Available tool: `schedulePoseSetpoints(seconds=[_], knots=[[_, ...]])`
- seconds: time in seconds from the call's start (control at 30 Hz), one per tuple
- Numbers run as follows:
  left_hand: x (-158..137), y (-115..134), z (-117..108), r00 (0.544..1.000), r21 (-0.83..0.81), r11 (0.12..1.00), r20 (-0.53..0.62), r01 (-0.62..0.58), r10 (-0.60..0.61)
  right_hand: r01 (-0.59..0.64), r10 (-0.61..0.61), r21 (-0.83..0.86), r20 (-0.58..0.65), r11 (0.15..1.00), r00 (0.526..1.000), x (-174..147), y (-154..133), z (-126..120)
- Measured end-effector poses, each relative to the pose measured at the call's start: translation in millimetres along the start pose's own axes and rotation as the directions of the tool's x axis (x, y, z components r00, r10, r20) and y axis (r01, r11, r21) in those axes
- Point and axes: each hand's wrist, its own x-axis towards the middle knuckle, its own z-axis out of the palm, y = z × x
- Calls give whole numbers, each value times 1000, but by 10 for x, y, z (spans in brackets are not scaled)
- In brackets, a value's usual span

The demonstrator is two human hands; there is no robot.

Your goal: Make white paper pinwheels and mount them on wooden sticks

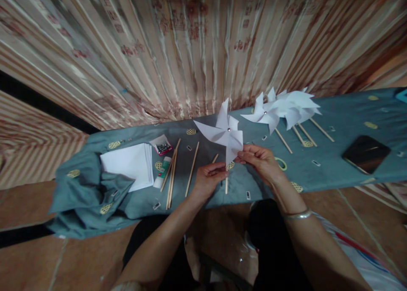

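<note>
A white paper pinwheel (233, 137) with a silver pin at its centre stands upright in front of me, above the cloth. My left hand (208, 178) is closed around its thin wooden stick (226, 186), just below the paper blades. With thumb and fingers pinched, my right hand (259, 160) grips the edge of the lower right blade. Behind and to the right, several more white pinwheels (294, 106) lie overlapping, their sticks pointing towards me. Close to my left hand lies a loose wooden stick (192, 170).
A green-grey cloth (333, 164) covers the narrow table. At left lie a stack of white paper (129, 164), a box of metal pins (163, 147), a glue stick (162, 172) and several sticks (171, 178). Rightward are a tape roll (281, 164) and a dark phone (365, 154). A curtain (190, 49) hangs behind.
</note>
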Motion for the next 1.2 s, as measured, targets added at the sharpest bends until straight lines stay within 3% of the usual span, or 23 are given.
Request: schedulePoseSetpoints(seconds=[0.3,0.5,0.63,0.73,0.83,1.03,1.2], knots=[[-4,-13,2,1000,-6,1000,-13,19,-19,23,-24,16,51,1000,998,-24,16,64],[-11,24,7,999,-53,998,-28,38,-40,70,-66,-62,62,996,996,-34,8,62],[-29,76,8,999,-82,996,-37,34,-37,161,-175,-152,-82,975,981,20,24,-72],[-59,103,-1,998,-90,994,8,62,-62,229,-258,-132,-286,964,923,119,72,-213],[-93,114,-12,988,-73,990,97,124,-116,281,-300,-106,-371,954,879,222,135,-320],[-123,112,-13,972,-44,984,172,172,-162,183,-172,8,-297,983,939,273,182,-368],[-115,106,-9,974,-57,984,165,170,-159,135,-107,84,-275,987,955,215,98,-333]])
